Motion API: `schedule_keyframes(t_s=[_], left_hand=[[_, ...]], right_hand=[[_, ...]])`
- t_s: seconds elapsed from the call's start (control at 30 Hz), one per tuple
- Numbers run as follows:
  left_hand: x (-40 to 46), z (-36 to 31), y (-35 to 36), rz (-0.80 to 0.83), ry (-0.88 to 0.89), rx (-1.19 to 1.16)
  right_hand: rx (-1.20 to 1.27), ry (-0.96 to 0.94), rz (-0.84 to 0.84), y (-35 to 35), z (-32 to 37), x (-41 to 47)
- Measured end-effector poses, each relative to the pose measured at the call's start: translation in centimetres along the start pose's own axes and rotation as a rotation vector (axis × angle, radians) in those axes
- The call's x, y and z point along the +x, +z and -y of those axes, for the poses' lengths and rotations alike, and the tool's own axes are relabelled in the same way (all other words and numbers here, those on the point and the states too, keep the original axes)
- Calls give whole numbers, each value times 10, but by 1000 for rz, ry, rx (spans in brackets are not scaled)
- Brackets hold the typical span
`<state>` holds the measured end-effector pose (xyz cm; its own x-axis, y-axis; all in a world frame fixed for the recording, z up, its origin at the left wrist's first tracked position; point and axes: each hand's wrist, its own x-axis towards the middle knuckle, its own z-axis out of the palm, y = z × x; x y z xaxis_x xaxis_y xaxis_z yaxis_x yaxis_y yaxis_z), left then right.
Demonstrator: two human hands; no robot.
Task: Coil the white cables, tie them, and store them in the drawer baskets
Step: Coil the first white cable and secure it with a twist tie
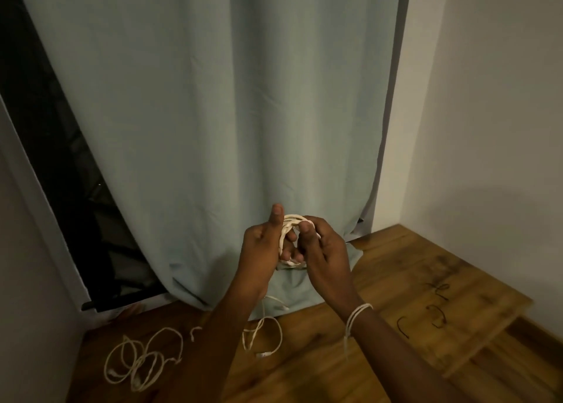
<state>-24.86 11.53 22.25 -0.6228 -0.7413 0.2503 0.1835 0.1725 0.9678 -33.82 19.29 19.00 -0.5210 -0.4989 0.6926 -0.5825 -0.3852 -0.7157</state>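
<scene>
The left hand (264, 240) grips the white coil (292, 238) so its loops stay together, while the right hand (323, 244) pinches a strand, probably for tying

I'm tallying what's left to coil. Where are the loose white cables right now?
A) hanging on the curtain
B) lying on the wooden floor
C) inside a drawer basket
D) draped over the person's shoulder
B: the loose white cables lie on the wooden floor below the curtain, while both hands grip a coil above them.
</scene>
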Motion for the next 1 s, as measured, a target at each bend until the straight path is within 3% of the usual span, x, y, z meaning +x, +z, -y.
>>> schedule_keyframes(t_s=[0.13, 0.23, 0.3, 0.37, 0.47, 0.53, 0.63, 0.73, 0.8, 0.9, 1.0], left_hand=[[8, 0, -30, 566, -357, -386], [21, 0, -46, 686, -403, -252], [23, 4, -37, 615, -359, -176], [18, 9, -20, 443, -305, -198], [11, 26, 15, 105, -299, -220], [11, 33, 33, -19, -327, -286], [15, 45, 59, 15, -369, -389], [23, 66, 80, 0, -343, -240], [33, 86, 95, -34, -314, -105], [45, 117, 104, -29, -265, 81], [63, 149, 122, -56, -249, 230]], right_hand=[[-167, -108, 133, -11, -12, 8], [-254, -110, 312, -18, -13, 17], [-290, -110, 348, -22, -15, 22], [-325, -132, 321, -26, -18, 22], [-352, -102, 173, -30, -25, 9], [-273, -13, 33, -24, -31, -2], [-35, 173, -158, -19, -42, -12], [-11, 257, -239, -33, -66, -13], [-30, 325, -152, -47, -89, -13], [-66, 496, 116, -78, -130, -18], [-158, 764, 46, -137, -196, -21]])
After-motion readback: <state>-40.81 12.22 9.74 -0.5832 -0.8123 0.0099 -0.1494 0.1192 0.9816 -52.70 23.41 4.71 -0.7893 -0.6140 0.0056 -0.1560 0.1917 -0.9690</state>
